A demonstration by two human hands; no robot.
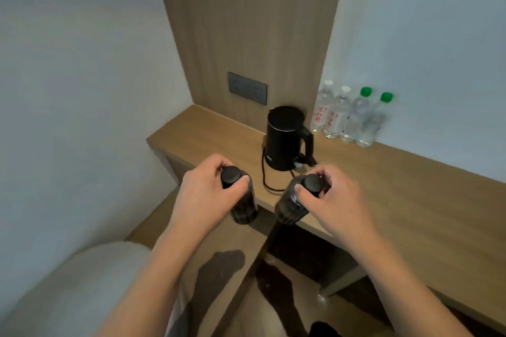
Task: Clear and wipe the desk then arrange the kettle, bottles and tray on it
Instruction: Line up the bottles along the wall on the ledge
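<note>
Two dark bottles held at the desk's front edge, one per hand. Left hand curled over the cap of the left bottle, fingers and thumb clenched round its top; bottle upright, hanging just off the front edge near the desk's left end. Right hand likewise wrapped round the cap of the right bottle, tilted a little, its base at or just over the front edge; contact with the wood impossible to tell. Both grips closed on their bottles, forearms reaching in from below.

Just behind and between the hands, black kettle upright on the desk, handle to the right, cord looping down toward the front edge. Behind it, on the wood panel, grey socket plate.

Farthest, along the back edge against the white wall, four clear water bottles in a tight row, touching: left pair white-capped with red lettering, right pair green-capped.
</note>
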